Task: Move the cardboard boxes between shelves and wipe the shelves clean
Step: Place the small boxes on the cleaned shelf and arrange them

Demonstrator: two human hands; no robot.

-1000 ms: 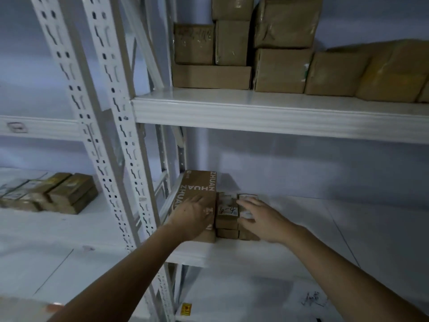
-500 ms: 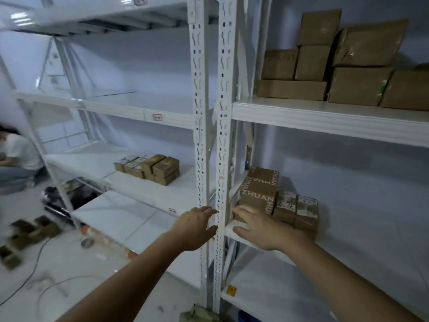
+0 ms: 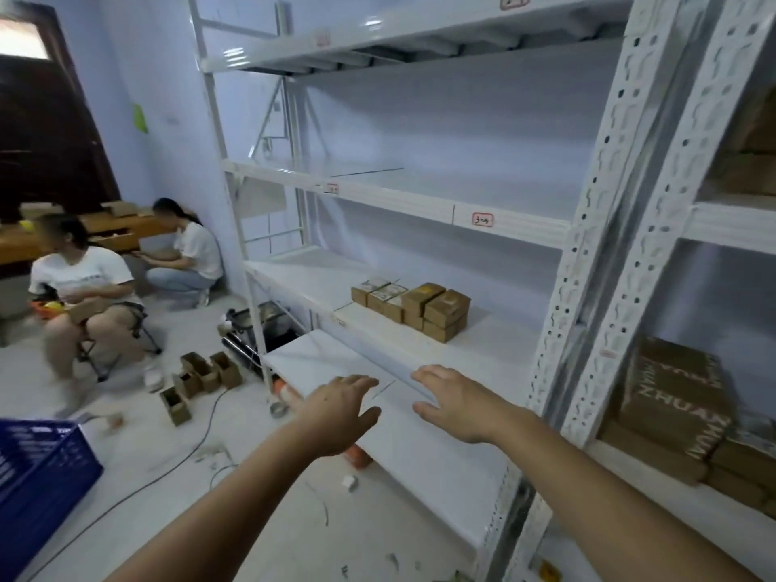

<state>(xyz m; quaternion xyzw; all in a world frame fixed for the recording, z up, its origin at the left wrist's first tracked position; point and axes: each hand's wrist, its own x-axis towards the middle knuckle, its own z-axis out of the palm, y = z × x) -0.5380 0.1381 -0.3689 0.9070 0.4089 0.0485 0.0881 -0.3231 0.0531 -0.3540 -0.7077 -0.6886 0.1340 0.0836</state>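
Two bare hands reach forward over the lowest white shelf (image 3: pixel 420 447), neither one holding anything. On the left hand (image 3: pixel 340 413) the fingers are straight and slightly spread, palm down above the shelf's front edge. On the right hand (image 3: pixel 457 403) the fingers are likewise relaxed and extended, thumb apart, hovering just beside the left hand and near the perforated white upright (image 3: pixel 588 262) that divides the two shelving bays.

Right of that upright, a brown box printed ZHUAN (image 3: pixel 676 396) leans on the right bay's shelf near its left edge, with flatter cardboard boxes (image 3: pixel 655 451) stacked beneath and beside it.

Farther back, on the middle shelf (image 3: pixel 495 338) of the left bay, a cluster of small cardboard boxes (image 3: pixel 413 304) sits in two layers toward the right half, well apart from both hands.

On the floor to the left are a blue plastic crate (image 3: pixel 38 476), several open small boxes (image 3: pixel 201 375) and a dark cable (image 3: pixel 168 468). Beyond them two people in white shirts sit low, one on a folding stool (image 3: pixel 109 350), the other crouched against the wall.
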